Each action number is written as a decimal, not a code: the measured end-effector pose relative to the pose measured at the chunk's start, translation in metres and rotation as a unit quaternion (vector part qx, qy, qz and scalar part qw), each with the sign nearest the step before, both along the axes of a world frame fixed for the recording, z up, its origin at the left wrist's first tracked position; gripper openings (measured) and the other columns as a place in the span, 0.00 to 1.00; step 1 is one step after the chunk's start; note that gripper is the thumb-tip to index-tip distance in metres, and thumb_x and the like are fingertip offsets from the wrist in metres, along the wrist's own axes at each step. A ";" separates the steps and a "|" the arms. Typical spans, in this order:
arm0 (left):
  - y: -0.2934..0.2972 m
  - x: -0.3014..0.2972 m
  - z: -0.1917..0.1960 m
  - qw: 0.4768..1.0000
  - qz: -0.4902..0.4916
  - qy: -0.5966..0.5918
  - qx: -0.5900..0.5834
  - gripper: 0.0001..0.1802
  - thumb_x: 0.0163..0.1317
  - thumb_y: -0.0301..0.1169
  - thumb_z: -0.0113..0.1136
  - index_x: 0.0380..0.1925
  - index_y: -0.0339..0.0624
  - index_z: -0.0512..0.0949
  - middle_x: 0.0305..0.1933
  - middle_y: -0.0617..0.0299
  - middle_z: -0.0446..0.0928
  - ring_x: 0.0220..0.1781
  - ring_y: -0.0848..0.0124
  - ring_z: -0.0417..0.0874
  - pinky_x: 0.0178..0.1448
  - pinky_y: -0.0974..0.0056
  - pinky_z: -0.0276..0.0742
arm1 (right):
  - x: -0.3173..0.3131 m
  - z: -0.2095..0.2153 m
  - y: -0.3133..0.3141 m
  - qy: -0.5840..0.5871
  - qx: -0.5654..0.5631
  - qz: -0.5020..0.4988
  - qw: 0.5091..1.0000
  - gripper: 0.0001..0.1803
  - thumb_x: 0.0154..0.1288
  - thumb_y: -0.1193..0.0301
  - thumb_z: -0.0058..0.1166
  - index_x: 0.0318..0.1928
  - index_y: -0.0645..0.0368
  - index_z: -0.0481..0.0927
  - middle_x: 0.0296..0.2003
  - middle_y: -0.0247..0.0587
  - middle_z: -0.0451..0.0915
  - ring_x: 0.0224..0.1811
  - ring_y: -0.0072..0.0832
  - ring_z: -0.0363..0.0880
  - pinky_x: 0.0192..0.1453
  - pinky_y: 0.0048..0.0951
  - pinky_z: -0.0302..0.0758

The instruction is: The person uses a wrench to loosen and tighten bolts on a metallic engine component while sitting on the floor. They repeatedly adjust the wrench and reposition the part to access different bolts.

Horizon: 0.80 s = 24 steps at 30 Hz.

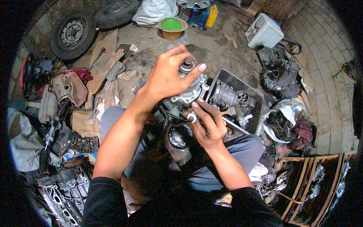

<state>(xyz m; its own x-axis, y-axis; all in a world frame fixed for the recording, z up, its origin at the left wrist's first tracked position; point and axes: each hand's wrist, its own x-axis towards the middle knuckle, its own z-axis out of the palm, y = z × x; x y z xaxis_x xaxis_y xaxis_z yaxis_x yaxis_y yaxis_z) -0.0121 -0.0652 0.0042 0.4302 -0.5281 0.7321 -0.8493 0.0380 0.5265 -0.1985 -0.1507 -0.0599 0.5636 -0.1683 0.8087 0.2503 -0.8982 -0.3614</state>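
Head view: both hands on a grey cast-metal pump-like housing with a short shaft stub, held above the lap.
Right hand pinches a small silver ring under the housing; left hand clamps it from above, likely steadying it. Beyond: black rectangular tray of metal parts, green-lined bowl, worn black tyre.

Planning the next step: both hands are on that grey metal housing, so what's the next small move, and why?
Probably seat the small ring held at the right hand fingertips against the metal housing. The left hand already grips the housing from above, near its shaft, steadying it.
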 end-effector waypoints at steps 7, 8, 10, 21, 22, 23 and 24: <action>0.000 0.002 -0.002 1.000 -0.002 -0.005 -0.008 0.19 0.61 0.41 0.72 0.33 0.31 0.84 0.35 0.46 0.80 0.41 0.49 0.85 0.46 0.53 0.81 | -0.007 0.011 -0.005 0.029 -0.002 0.021 0.999 0.24 0.51 0.80 0.71 0.52 0.59 0.87 0.49 0.50 0.85 0.47 0.41 0.88 0.49 0.35 0.86; -0.001 0.001 -0.003 1.000 -0.002 -0.008 -0.008 0.19 0.61 0.41 0.72 0.33 0.31 0.84 0.35 0.46 0.80 0.41 0.48 0.85 0.47 0.52 0.81 | -0.008 0.011 -0.004 0.041 -0.011 0.019 0.999 0.25 0.51 0.80 0.71 0.53 0.60 0.86 0.49 0.50 0.85 0.47 0.41 0.88 0.49 0.36 0.86; -0.001 -0.001 -0.001 1.000 0.003 -0.017 -0.009 0.19 0.61 0.41 0.72 0.33 0.31 0.84 0.36 0.46 0.80 0.42 0.48 0.85 0.47 0.52 0.81 | -0.009 0.009 0.002 0.071 -0.024 0.014 0.997 0.28 0.50 0.80 0.70 0.56 0.59 0.85 0.53 0.53 0.83 0.49 0.44 0.87 0.51 0.37 0.85; -0.001 -0.001 0.001 1.000 -0.002 -0.011 -0.007 0.17 0.61 0.39 0.72 0.32 0.32 0.84 0.35 0.47 0.80 0.40 0.50 0.85 0.46 0.54 0.81 | -0.020 0.005 -0.014 -0.019 0.042 -0.025 0.999 0.20 0.55 0.84 0.65 0.50 0.62 0.87 0.47 0.52 0.87 0.47 0.41 0.89 0.49 0.37 0.87; 0.000 0.000 0.001 1.000 -0.002 -0.005 -0.003 0.17 0.61 0.39 0.72 0.32 0.32 0.84 0.35 0.47 0.80 0.40 0.50 0.85 0.46 0.54 0.81 | -0.022 0.007 -0.022 -0.013 0.005 -0.027 1.000 0.20 0.53 0.84 0.65 0.50 0.63 0.87 0.47 0.52 0.88 0.47 0.42 0.89 0.49 0.38 0.87; 0.001 0.000 0.001 1.000 -0.002 0.001 0.002 0.17 0.61 0.39 0.72 0.32 0.32 0.84 0.35 0.47 0.80 0.40 0.50 0.85 0.46 0.54 0.81 | -0.023 0.006 -0.026 -0.015 -0.002 -0.016 1.000 0.21 0.53 0.84 0.65 0.50 0.62 0.87 0.47 0.52 0.88 0.46 0.42 0.90 0.50 0.38 0.86; 0.001 -0.001 0.002 1.000 -0.003 0.001 0.004 0.17 0.61 0.39 0.72 0.32 0.32 0.84 0.35 0.47 0.80 0.40 0.50 0.85 0.46 0.54 0.81 | -0.023 0.003 -0.029 -0.016 -0.009 -0.006 1.000 0.21 0.52 0.83 0.65 0.49 0.62 0.87 0.46 0.52 0.88 0.46 0.42 0.90 0.50 0.38 0.86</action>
<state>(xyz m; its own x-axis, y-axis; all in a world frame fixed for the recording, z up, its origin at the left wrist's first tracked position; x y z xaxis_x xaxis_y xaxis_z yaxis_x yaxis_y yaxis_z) -0.0126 -0.0645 0.0061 0.4290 -0.5360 0.7271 -0.8481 0.0382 0.5285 -0.2215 -0.1799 -0.0566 0.5354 -0.1599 0.8293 0.2516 -0.9072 -0.3373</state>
